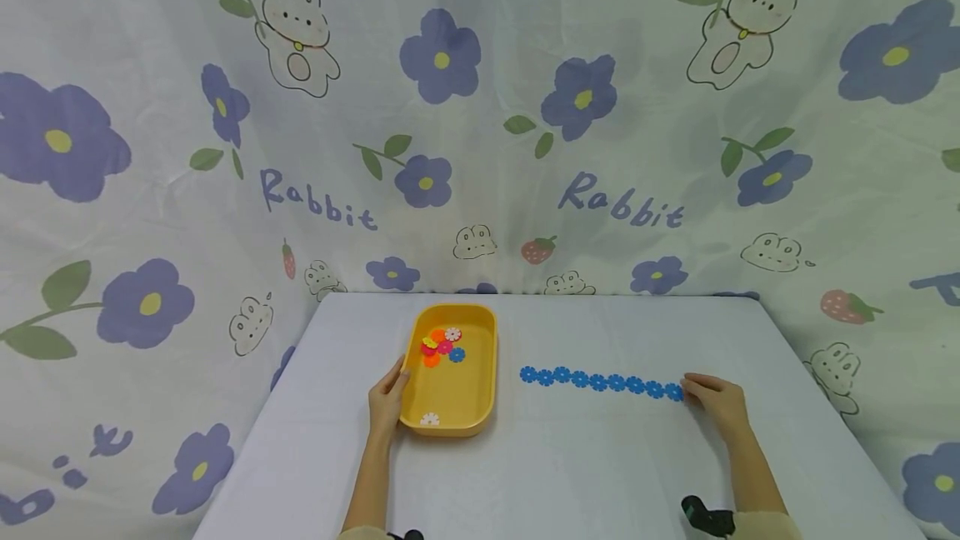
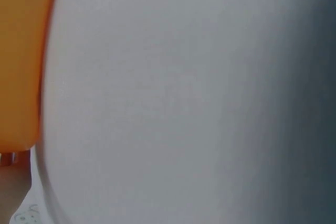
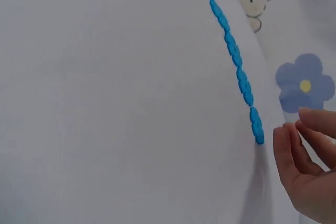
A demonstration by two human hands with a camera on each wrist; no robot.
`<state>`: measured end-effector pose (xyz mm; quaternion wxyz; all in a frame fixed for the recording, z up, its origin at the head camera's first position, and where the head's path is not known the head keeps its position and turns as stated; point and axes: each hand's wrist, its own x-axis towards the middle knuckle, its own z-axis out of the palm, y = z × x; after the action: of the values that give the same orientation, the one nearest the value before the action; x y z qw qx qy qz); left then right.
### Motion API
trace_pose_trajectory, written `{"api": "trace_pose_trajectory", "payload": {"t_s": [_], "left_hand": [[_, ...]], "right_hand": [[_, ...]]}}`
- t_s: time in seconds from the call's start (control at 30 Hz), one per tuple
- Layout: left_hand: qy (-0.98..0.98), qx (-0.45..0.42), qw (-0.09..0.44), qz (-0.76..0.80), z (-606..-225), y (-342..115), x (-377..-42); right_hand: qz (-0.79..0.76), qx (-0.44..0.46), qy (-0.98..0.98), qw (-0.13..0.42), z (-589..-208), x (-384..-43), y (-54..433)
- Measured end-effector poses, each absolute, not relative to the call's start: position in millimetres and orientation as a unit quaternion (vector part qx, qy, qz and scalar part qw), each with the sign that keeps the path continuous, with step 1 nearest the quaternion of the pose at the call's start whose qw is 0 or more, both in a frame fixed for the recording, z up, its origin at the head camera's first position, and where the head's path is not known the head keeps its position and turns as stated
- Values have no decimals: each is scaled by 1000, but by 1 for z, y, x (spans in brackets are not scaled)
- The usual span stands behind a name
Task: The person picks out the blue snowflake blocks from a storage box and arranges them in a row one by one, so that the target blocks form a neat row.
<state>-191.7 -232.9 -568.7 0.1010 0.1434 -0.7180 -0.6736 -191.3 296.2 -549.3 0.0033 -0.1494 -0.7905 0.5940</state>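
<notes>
Several blue snowflake discs, joined edge to edge, form a chain (image 1: 597,382) on the right half of the white table. At its right end is my right hand (image 1: 720,401), fingertips close by the last disc. In the right wrist view this hand (image 3: 307,174) has loosely bent fingers with nothing between them, just beside the chain's (image 3: 232,50) end. My left hand (image 1: 387,398) grips the left side of a yellow tray (image 1: 495,369), thumb at the rim. The left wrist view catches only the tray's side (image 2: 20,66) and a bit of the hand (image 2: 13,187).
Inside the tray lie loose discs in orange, pink, yellow and white, plus one blue disc (image 1: 457,355). A white disc (image 1: 429,419) sits apart at its near end. Behind the table (image 1: 600,482) hangs a curtain (image 1: 480,132) printed with rabbits and flowers.
</notes>
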Motion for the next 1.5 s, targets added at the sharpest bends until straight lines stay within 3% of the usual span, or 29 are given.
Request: {"api": "trace_pose_trajectory", "payload": {"t_s": [0.3, 0.73, 1.13, 1.33, 1.5], "left_hand": [[-710, 136, 94, -684, -566, -232, -190], [-706, 131, 80, -691, -551, -231, -187], [-717, 141, 95, -676, -568, -234, -191], [-717, 145, 95, -675, -568, -234, -192], [-712, 147, 96, -680, -568, -234, -193]], "right_hand": [[762, -99, -639, -35, -522, -209, 236], [791, -32, -607, -75, -509, -242, 113], [770, 46, -628, -106, -503, -252, 8], [703, 22, -701, -116, -510, -263, -34], [635, -39, -768, -80, -537, -291, -61]]}}
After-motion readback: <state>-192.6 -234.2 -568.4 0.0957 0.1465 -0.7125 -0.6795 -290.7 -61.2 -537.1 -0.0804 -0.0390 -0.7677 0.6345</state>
